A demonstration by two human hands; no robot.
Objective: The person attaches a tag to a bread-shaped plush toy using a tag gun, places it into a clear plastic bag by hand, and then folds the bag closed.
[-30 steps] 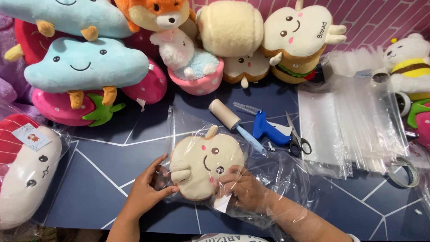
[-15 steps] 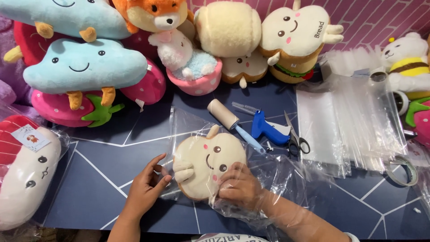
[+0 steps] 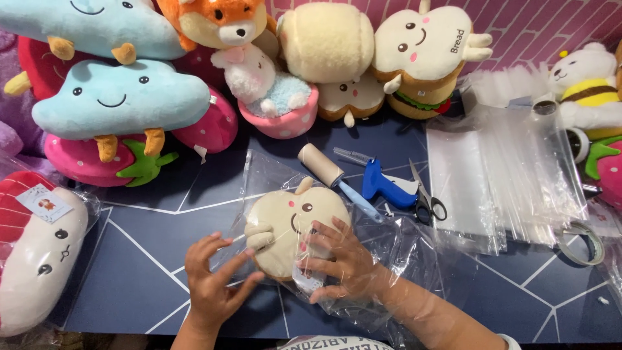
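Head view: a round cream plush toy [image 3: 295, 227] with a small face lies near the middle of the dark blue table [image 3: 129, 259], partly inside a clear plastic bag [image 3: 395, 246]. The right hand [image 3: 343, 262] reaches in through the bag's mouth, forearm sheathed in film, and its spread fingers press on the toy's lower right edge over a small white hang tag [image 3: 304, 279]. The left hand [image 3: 217, 285] rests at the toy's lower left with fingers loosely splayed on the film; whether it pinches the film cannot be told. To seat the toy well, hold the bag mouth taut with the outer hand, push the toy evenly toward the closed end, and keep the tag flat so it does not crease. Just beyond the toy lie a lint roller [image 3: 324, 168], a blue tagging gun [image 3: 385, 188] and scissors [image 3: 424, 201]. A stack of flat clear bags [image 3: 505, 175] lies at right, with a tape roll [image 3: 583, 243] near its lower corner. At far left a red-and-white plush [image 3: 32, 259] sits bagged, bearing a small rectangular white label [image 3: 45, 202] with a coloured picture. A row of unbagged plush toys [image 3: 324, 45] lines the far edge.
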